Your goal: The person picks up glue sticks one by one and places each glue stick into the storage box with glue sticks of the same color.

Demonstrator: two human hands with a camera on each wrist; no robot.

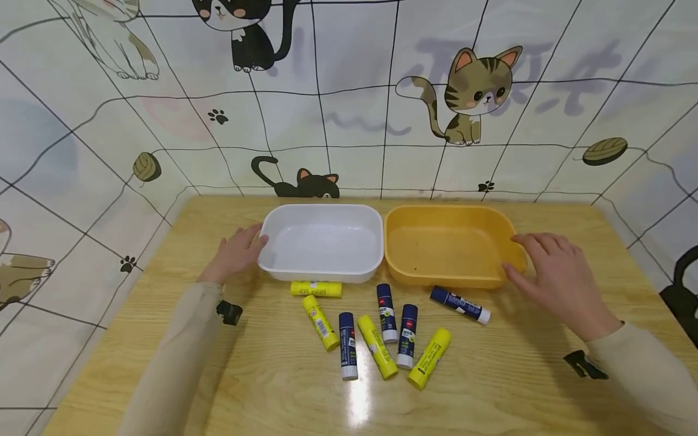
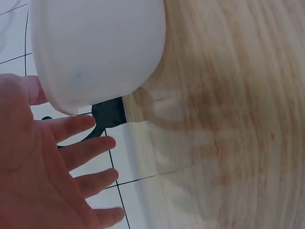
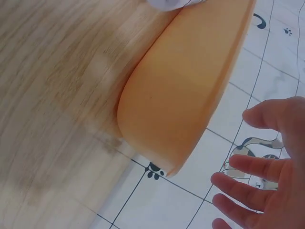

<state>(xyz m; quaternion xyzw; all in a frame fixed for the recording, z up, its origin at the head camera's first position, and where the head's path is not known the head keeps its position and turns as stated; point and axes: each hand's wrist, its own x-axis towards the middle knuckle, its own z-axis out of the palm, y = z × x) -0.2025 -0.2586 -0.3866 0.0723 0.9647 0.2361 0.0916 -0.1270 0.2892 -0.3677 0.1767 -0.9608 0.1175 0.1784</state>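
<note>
A white plastic tray [image 1: 322, 275] and a yellow one [image 1: 458, 280] stand side by side at the back of the table. My left hand [image 1: 238, 251] is at the white tray's left end, its thumb by the rim. In the left wrist view that hand [image 2: 57, 157] has its fingers extended and spread. At the yellow tray's right end is my right hand [image 1: 564, 281], fingers apart. The right wrist view shows this hand [image 3: 267, 176] beside the tray wall [image 3: 167, 95], holding nothing. Several yellow glue sticks [image 1: 377, 346] and several dark blue ones [image 1: 348, 345] lie in front.
The wooden table [image 1: 262, 375] meets a cat-patterned cloth [image 1: 354, 121] behind and at both sides. One yellow glue stick [image 1: 316, 289] lies against the white tray's front. A blue glue stick [image 1: 460, 304] lies just before the yellow tray.
</note>
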